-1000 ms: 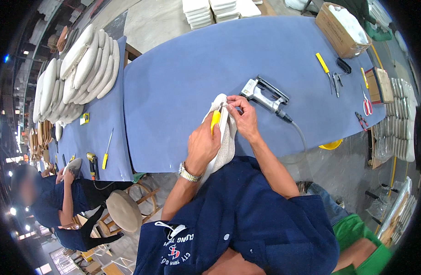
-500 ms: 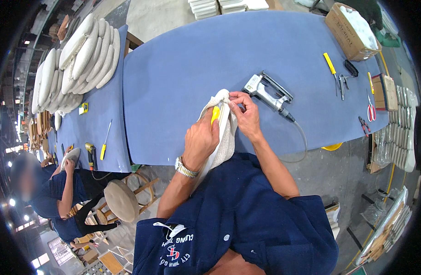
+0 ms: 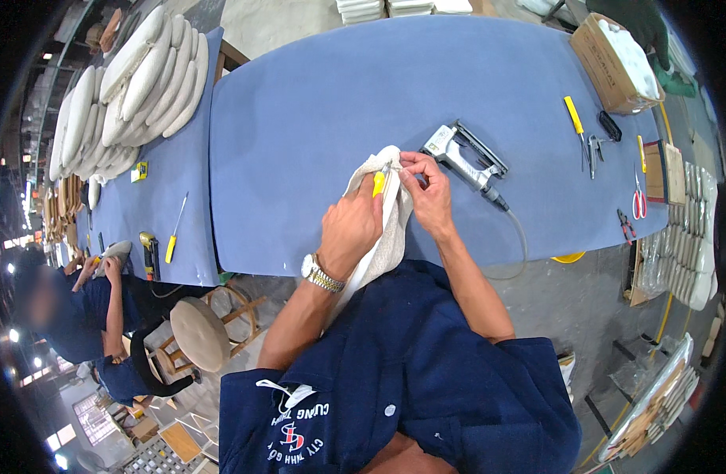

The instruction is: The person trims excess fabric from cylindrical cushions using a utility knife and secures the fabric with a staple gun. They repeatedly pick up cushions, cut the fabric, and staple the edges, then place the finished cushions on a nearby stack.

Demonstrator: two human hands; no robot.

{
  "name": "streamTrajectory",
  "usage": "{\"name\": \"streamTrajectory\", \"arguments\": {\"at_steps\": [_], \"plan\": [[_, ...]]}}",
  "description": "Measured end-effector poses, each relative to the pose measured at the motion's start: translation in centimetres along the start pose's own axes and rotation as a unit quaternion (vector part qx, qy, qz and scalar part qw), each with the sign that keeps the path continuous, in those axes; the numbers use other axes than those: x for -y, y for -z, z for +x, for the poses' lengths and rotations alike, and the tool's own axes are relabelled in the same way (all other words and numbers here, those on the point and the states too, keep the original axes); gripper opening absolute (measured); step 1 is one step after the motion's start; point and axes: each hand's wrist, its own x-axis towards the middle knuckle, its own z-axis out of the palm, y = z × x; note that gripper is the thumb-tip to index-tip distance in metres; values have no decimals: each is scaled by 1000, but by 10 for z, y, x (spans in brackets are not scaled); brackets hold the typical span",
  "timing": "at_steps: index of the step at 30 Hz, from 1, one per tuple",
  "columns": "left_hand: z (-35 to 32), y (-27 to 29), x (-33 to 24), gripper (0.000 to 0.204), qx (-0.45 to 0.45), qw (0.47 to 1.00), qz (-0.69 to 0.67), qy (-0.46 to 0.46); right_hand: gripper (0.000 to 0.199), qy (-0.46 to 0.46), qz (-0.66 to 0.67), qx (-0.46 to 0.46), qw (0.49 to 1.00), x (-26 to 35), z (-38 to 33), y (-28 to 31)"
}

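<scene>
A cream fabric-covered cushion (image 3: 389, 237) stands on edge against my front, reaching over the table's near edge. My left hand (image 3: 351, 229) is closed round a yellow-handled tool (image 3: 379, 183), its thin metal tip lying at the cushion's far end. That hand also rests against the cushion's side; whether it grips the cloth too is hidden. With thumb and fingers pinched, my right hand (image 3: 428, 189) holds the edge of the cover fabric close to the tool's tip. A silver staple gun (image 3: 466, 162) with an air hose lies on the table just right of my right hand.
The blue table (image 3: 300, 103) bears pliers (image 3: 626, 225), red-handled scissors (image 3: 639, 201) and a yellow-handled screwdriver (image 3: 575, 118) at right. An open cardboard box (image 3: 604, 71) stands behind them. Stacked cushions (image 3: 154, 79) sit on the left table. A co-worker (image 3: 71, 316) works there beside a round stool (image 3: 199, 333).
The yellow-handled tool and my left hand have shifted slightly right and up along the cushion. My right hand keeps its pinch on the fabric. The co-worker's hands have moved a little.
</scene>
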Motion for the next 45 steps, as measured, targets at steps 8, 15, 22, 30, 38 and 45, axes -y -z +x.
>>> {"name": "streamTrajectory", "arguments": {"at_steps": [8, 15, 22, 30, 38, 45], "plan": [[12, -7, 11, 40, 28, 999, 23, -32, 6, 0, 15, -5, 1000, -5, 1, 1], [4, -2, 22, 40, 61, 994, -23, -86, 5, -3, -3, -18, 1000, -10, -4, 8], [-8, -10, 21, 40, 6, 995, -67, -79, 6, -3, 8, -25, 1000, 7, -11, 7], [-37, -4, 5, 46, -143, 971, -166, -101, 14, 40, -78, -61, 994, 27, -23, 12], [-21, -9, -50, 65, 17, 973, -178, -149, 54, -111, 182, 136, 968, 44, -62, 34], [6, -18, -16, 66, -184, 974, -96, -86, 39, -191, 51, 39, 980, 58, -57, 48]]}}
